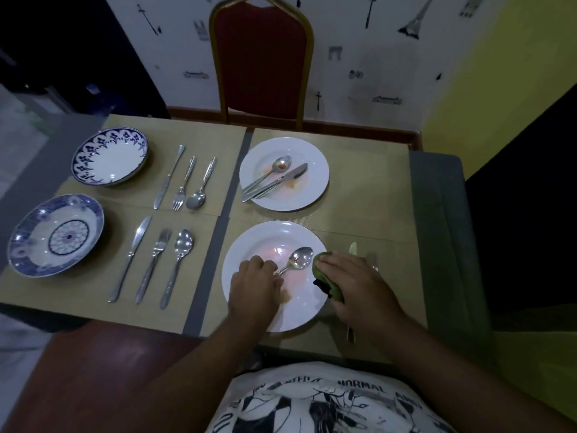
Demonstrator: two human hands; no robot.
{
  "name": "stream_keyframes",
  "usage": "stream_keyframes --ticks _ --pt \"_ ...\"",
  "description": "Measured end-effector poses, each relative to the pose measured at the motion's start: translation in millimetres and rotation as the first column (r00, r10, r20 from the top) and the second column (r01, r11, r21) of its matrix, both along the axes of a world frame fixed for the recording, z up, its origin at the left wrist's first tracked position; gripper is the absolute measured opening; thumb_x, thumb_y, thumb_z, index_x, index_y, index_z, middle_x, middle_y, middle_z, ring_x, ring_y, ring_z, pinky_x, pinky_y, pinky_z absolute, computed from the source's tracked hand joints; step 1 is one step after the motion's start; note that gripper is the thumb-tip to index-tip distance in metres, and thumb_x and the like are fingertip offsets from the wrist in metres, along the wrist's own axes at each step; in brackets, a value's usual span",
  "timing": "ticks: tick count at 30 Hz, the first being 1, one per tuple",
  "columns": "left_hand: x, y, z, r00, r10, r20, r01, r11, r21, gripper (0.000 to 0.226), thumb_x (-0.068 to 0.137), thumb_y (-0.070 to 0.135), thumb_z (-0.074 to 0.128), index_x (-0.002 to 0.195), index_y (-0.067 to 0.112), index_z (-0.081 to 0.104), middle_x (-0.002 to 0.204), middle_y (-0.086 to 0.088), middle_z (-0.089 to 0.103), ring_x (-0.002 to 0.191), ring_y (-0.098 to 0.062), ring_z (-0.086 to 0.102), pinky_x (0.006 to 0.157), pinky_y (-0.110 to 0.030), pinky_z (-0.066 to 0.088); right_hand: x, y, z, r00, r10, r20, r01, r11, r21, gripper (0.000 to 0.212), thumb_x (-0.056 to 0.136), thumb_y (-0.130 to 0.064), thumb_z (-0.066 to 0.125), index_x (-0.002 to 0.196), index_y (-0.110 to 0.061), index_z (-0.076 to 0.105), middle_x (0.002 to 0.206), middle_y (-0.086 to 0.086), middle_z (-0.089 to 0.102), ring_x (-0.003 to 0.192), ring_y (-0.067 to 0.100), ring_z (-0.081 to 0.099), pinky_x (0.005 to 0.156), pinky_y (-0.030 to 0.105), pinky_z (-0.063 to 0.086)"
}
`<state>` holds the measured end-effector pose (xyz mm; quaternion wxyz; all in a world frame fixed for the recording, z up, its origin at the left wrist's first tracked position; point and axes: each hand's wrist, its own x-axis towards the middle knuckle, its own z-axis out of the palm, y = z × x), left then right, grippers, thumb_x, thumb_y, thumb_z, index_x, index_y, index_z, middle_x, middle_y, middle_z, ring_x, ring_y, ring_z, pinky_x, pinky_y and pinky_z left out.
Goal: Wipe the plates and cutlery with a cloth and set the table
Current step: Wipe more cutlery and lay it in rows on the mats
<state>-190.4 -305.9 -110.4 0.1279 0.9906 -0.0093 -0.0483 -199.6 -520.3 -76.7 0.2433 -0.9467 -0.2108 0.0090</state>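
Tan placemats (199, 135) cover the table in front of a red chair (262, 57). On the near white plate (301, 310), smeared pink, the left hand (254, 284) pinches the handle of a spoon (299, 258). The right hand (356, 282) clutches a green cloth (334, 291) at the plate's right rim. The shirt (312, 407) reads "NORMAL"; its other lettering is illegible.

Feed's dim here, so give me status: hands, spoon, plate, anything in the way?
Left hand grips spoon in near white plate, reddish smears on it. Right hand holds green cloth at plate's right rim. Knife partly under right hand.
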Motion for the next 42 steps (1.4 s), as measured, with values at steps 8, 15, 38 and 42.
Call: stream_keyframes --ticks 8,15,38,42 --pt "16 11 -13 0.994 0.015 -0.11 -0.016 1.0 -0.007 0.028 0.093 0.037 0.063 0.107 0.017 0.075 0.104 -0.003 0.069 0.093 -0.017 0.059 0.088 -0.032 0.055 -2 30 9 0.995 0.065 0.072 -0.059 0.995 -0.079 0.04 0.084 -0.02 0.046 0.117 -0.014 0.068 0.126 0.0 0.063 0.119 0.022 0.055 0.097 0.038 0.047" --pt "14 30 8 0.91 0.003 -0.415 -0.215 0.859 -0.465 0.012 0.096 0.013 0.062 0.107 0.015 0.062 0.096 -0.003 0.072 0.085 -0.015 0.065 0.078 -0.025 0.054 1 39 10 0.999 0.024 0.024 -0.021 0.994 -0.111 0.049 0.077 -0.011 0.061 0.125 -0.015 0.062 0.132 0.0 0.059 0.123 0.022 0.051 0.1 0.043 0.045" --pt "-5 71 38 0.64 -0.049 -0.766 -0.744 0.208 -0.635 0.025 0.096 -0.004 0.053 0.101 0.007 0.074 0.079 -0.013 0.068 0.068 -0.017 0.055 0.059 -0.024 0.046 33 85 8 0.981 0.196 0.012 -0.192 0.971 -0.142 0.045 0.064 -0.007 0.069 0.109 -0.007 0.072 0.113 0.009 0.07 0.106 0.028 0.064 0.093 0.04 0.053" --pt "-2 71 40 0.656 -0.052 -0.753 -0.732 0.198 -0.652 0.025 0.096 -0.004 0.053 0.1 0.008 0.074 0.082 -0.015 0.069 0.072 -0.018 0.056 0.061 -0.025 0.047 26 86 8 0.976 0.218 0.005 -0.216 0.97 -0.112 0.042 0.073 -0.017 0.063 0.113 -0.008 0.071 0.116 0.008 0.069 0.11 0.025 0.062 0.097 0.036 0.048"
